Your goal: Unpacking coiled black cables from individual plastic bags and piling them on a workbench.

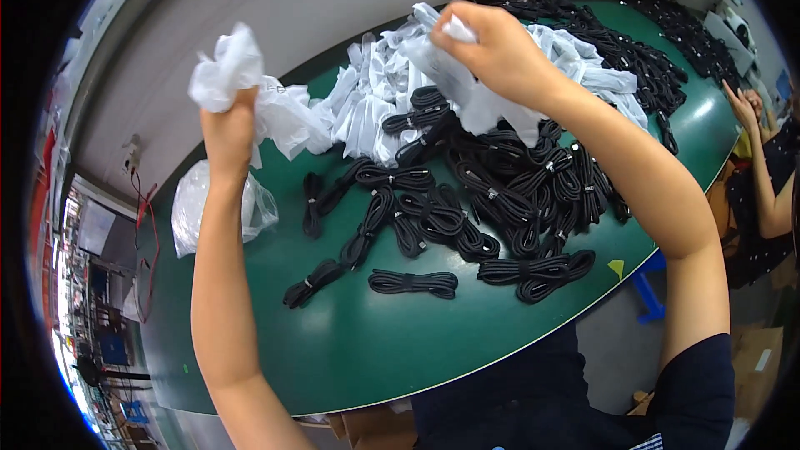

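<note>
My left hand (230,121) is closed around a bunch of crumpled white plastic bags (228,68), raised above the left part of the green table. Up over the pile's middle, my right hand (492,46) pinches a translucent white plastic bag (487,104) that hangs below my fingers. Behind and between my hands lies a heap of white plastic bags (375,96). Nearer to me spreads a pile of bundled black cables (508,183), each coiled and tied at its middle. A single cable bundle (413,283) lies apart toward the table's front.
The green table (350,375) curves along a pale wall (292,0). A clear plastic sack (193,208) sits at its left edge, near a red cord (150,258). More black cables (617,37) cover the far right. Another person's hands (744,104) show at the right edge.
</note>
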### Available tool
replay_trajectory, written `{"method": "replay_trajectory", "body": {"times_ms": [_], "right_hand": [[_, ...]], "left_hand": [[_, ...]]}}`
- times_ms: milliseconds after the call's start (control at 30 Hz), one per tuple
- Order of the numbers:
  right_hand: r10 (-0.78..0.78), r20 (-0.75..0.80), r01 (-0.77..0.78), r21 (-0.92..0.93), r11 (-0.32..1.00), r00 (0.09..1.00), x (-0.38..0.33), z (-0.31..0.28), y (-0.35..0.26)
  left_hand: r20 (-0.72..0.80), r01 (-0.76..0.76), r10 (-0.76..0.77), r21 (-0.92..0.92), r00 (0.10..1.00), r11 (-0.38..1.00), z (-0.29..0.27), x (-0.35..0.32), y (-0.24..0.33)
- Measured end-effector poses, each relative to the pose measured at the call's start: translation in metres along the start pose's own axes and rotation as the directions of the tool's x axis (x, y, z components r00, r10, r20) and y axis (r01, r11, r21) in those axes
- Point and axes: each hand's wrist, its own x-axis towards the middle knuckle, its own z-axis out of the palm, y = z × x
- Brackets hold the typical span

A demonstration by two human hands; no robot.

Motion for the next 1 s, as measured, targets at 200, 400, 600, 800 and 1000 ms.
{"method": "replay_trajectory", "body": {"times_ms": [200, 400, 600, 800, 1000], "right_hand": [[0.382, -0.009, -0.277, 0.673, 0.686, 0.924, 0.031, 0.001, -0.043], [0.363, -0.176, -0.086, 0.794, 0.602, 0.915, 0.022, 0.073, -0.106], [0.128, -0.456, 0.117, 0.472, 0.874, 0.881, 0.020, 0.084, -0.119], [0.079, -0.469, 0.243, 0.586, 0.773, 0.880, 0.022, 0.107, -0.130], [-0.317, -0.485, 0.500, 0.315, 0.807, 0.815, 0.005, 0.106, -0.160]], "left_hand": [[0.263, 0.447, -0.361, -0.497, 0.894, 0.744, 0.027, -0.009, 0.071], [0.327, 0.546, -0.501, -0.742, 0.801, 0.389, 0.063, -0.052, 0.094], [0.178, 0.484, -0.563, -0.744, 0.807, 0.460, 0.070, -0.088, 0.126], [0.226, 0.579, -0.561, -0.552, 0.797, 0.600, 0.037, -0.108, 0.121], [0.129, 0.377, -0.359, -0.460, 0.924, 0.804, -0.012, -0.157, 0.113]]}}
